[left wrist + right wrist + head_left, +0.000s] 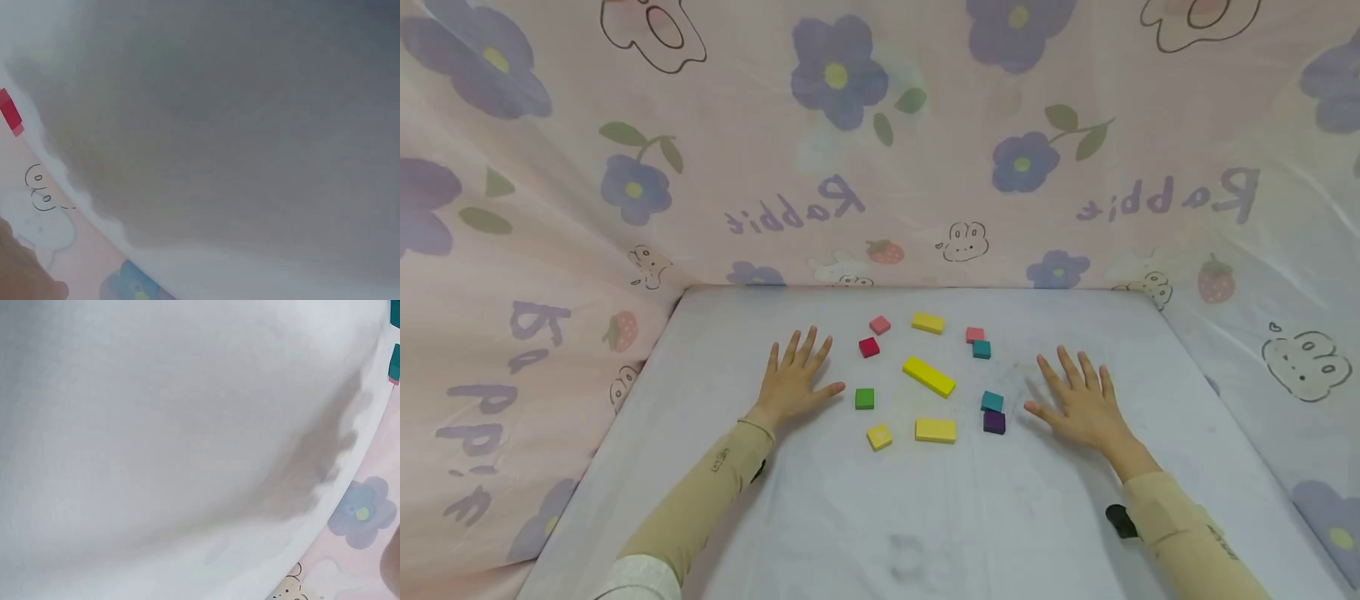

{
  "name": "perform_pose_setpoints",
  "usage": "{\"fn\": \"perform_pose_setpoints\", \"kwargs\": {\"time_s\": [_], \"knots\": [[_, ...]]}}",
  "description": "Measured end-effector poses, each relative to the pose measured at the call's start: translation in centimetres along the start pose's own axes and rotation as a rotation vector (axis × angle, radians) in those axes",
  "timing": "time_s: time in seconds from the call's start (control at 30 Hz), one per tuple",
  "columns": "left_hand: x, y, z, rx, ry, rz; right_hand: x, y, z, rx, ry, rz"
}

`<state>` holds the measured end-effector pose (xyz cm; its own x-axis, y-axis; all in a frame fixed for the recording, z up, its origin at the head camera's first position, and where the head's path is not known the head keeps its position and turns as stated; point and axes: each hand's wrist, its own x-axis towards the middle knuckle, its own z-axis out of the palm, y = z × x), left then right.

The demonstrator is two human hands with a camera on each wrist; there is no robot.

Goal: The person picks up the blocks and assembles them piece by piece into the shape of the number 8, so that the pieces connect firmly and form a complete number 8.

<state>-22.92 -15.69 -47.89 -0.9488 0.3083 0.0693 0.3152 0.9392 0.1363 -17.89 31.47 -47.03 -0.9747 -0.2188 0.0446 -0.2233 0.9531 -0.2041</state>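
Observation:
In the head view my left hand [792,382] has its fingers spread, palm down, left of a group of small blocks. My right hand [1084,408] is spread the same way on the other side, and neither hand holds anything. Nearest the left thumb is a green block [865,399]. Close to the right thumb are a teal block [992,402] and a dark purple block [994,423], touching each other. A long yellow block [928,377] lies slanted in the middle, with yellow blocks behind [928,323] and in front [936,431]. Both wrist views show mostly shadowed white cloth.
A small yellow block [879,437] sits front left. Farther back are a red block [868,347], a pink block [880,325], another pink block [975,335] and a teal block [981,350]. Flower-printed cloth walls [925,167] border the white table [850,525] behind and at both sides.

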Motion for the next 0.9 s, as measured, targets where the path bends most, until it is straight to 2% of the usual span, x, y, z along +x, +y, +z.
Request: {"fn": "perform_pose_setpoints", "kwargs": {"time_s": [0.17, 0.3, 0.47, 0.57, 0.67, 0.77, 0.9], "knots": [[0.3, 0.4, -0.4, 0.004, 0.055, 0.014, 0.4, -0.3, -0.2, -0.02, 0.087, -0.034], [1.2, 1.2, -0.9, 0.011, 0.122, 0.042, 1.1, -1.0, -0.6, -0.02, 0.185, -0.057], [2.8, 2.9, -2.1, -0.01, 0.235, 0.127, 2.6, -2.6, -1.1, 0.037, 0.314, -0.094], [3.8, 4.3, -2.7, -0.02, 0.288, 0.188, 3.5, -3.9, -1.4, 0.079, 0.309, -0.105], [4.7, 5.9, -2.9, -0.021, 0.303, 0.244, 4.4, -5.4, -1.5, 0.111, 0.226, -0.082], [5.5, 7.5, -2.7, -0.046, 0.227, 0.289, 5.1, -6.9, -1.4, 0.143, 0.131, -0.055], [6.8, 9.2, -2.0, -0.125, 0.009, 0.297, 5.9, -8.6, -0.9, 0.181, 0.045, -0.038]]}}
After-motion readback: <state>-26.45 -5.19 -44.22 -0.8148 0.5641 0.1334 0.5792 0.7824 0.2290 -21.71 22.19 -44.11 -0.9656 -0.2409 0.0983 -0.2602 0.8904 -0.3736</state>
